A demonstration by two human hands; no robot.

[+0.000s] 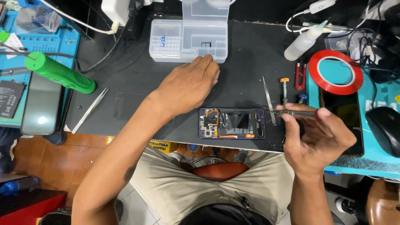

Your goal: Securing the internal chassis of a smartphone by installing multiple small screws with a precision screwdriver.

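An opened phone (231,123) lies face down on the black mat (246,62), its boards and battery bay exposed. My left hand (189,85) rests on the mat just in front of a clear plastic parts box (189,39), fingers curled, nothing visible in it. My right hand (314,137) hovers right of the phone and pinches a thin dark tool (298,112) that points left toward the phone's right end.
Steel tweezers (268,100) and a small orange-capped driver (284,88) lie beside the phone. More tweezers (89,109) and a green-handled tool (58,73) sit at left. A red tape roll (336,71), squeeze bottle (304,41), second phone (343,110) and mouse (385,127) crowd the right.
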